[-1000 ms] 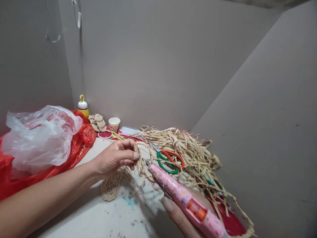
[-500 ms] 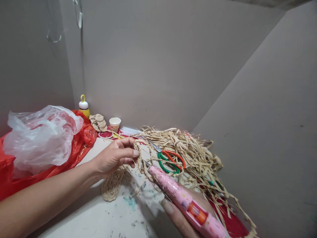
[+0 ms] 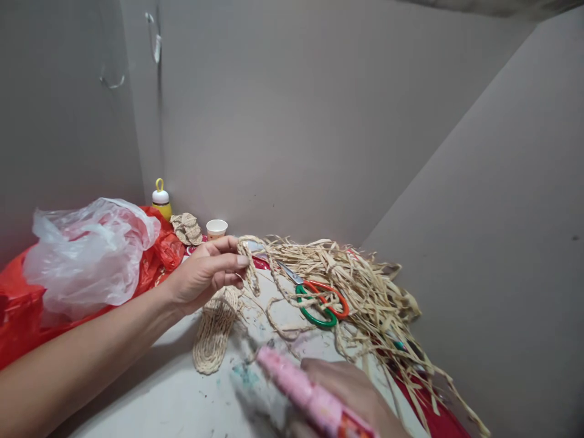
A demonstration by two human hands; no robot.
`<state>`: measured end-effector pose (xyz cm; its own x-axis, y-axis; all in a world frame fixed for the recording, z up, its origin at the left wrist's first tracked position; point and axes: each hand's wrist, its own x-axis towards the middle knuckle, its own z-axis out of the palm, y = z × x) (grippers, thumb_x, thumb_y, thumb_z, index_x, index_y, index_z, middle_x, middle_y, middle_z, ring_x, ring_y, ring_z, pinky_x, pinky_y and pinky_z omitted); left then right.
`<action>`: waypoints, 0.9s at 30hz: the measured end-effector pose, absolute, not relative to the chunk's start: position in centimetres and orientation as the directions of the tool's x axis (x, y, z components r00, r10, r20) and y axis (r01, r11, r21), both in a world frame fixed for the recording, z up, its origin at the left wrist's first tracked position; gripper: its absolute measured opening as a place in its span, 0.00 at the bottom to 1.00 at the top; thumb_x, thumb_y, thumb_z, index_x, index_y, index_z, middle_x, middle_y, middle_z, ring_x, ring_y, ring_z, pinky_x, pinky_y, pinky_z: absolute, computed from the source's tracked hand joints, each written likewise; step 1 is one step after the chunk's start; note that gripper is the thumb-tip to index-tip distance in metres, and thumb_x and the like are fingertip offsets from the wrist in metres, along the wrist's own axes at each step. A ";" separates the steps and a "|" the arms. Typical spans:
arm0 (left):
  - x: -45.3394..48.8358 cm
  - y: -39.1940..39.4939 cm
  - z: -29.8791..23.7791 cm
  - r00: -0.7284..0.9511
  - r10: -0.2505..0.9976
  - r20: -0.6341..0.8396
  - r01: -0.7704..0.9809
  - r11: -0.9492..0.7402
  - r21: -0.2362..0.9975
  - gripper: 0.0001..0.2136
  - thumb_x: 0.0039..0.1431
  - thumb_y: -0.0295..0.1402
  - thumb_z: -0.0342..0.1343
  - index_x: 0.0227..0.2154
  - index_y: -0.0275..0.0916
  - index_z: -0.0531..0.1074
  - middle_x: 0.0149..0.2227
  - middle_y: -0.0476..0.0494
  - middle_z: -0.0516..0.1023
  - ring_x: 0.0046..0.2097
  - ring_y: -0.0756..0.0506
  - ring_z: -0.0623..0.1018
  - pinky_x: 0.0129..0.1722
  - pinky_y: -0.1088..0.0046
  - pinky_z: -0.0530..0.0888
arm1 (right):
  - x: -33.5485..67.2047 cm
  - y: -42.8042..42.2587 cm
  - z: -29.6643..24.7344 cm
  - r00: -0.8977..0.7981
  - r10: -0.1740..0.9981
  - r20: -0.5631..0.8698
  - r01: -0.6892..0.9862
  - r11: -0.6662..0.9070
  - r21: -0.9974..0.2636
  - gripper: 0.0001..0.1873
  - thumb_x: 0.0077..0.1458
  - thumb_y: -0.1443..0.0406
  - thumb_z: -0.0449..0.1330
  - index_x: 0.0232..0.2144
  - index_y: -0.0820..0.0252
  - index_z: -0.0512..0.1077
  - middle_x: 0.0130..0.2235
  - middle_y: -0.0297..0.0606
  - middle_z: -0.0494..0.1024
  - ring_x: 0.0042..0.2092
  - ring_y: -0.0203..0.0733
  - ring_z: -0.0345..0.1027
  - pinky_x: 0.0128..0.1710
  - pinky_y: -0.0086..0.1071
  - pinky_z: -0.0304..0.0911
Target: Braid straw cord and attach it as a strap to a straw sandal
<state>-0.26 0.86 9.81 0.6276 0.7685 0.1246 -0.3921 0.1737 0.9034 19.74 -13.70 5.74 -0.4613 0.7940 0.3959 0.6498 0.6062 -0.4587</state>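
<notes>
My left hand (image 3: 205, 275) pinches a braided straw cord (image 3: 247, 267) between thumb and fingers. The cord loops down and leads to a flat oval coil of braid (image 3: 214, 331) lying on the white tabletop (image 3: 191, 401). My right hand (image 3: 351, 395) is low at the bottom edge, wrapped round a pink glue gun (image 3: 305, 395) that is blurred by motion, its nozzle pointing up-left, apart from the cord. Scissors with one orange and one green handle (image 3: 322, 301) lie just beyond the cord on a heap of loose straw strips (image 3: 365, 292).
A clear plastic bag (image 3: 91, 255) on a red bag (image 3: 18, 310) fills the left. At the back stand a yellow bottle (image 3: 161, 201), a small woven piece (image 3: 187, 228) and a paper cup (image 3: 216, 228). Grey walls close in behind and at the right.
My right hand has pulled the glue gun down and back, away from the cord. My left hand has lifted the braid a little. The view shifted slightly.
</notes>
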 end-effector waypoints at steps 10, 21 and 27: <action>-0.1 0.1 10.0 0.646 0.753 0.127 -0.341 0.135 0.930 0.05 0.49 0.26 0.61 0.28 0.35 0.70 0.24 0.54 0.68 0.25 0.57 0.67 0.25 0.81 0.64 | 18.4 -12.1 -0.3 -0.597 0.799 -0.069 0.797 0.582 -0.161 0.14 0.53 0.53 0.58 0.28 0.58 0.66 0.29 0.34 0.74 0.26 0.37 0.64 0.24 0.30 0.49; 0.8 -1.3 9.2 0.708 0.696 0.122 -0.246 0.080 0.966 0.07 0.47 0.27 0.62 0.28 0.35 0.69 0.22 0.53 0.70 0.25 0.54 0.68 0.26 0.77 0.66 | 20.0 -13.7 11.0 -0.030 0.909 0.415 0.622 0.342 -0.705 0.08 0.56 0.61 0.58 0.39 0.51 0.73 0.38 0.38 0.78 0.35 0.40 0.72 0.32 0.30 0.67; 0.5 -2.5 10.1 0.719 0.687 0.105 -0.194 0.052 0.980 0.07 0.47 0.27 0.62 0.27 0.35 0.68 0.24 0.53 0.70 0.27 0.54 0.68 0.28 0.77 0.67 | 19.6 -9.6 11.5 0.082 0.976 0.204 0.317 0.168 -0.933 0.13 0.53 0.55 0.62 0.35 0.57 0.76 0.25 0.33 0.74 0.26 0.33 0.65 0.23 0.25 0.62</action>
<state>0.47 -2.51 10.13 0.7191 0.6869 0.1055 -0.1937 0.0523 0.9797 19.59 -9.60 11.54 0.0825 0.9755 0.2038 0.3172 0.1682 -0.9333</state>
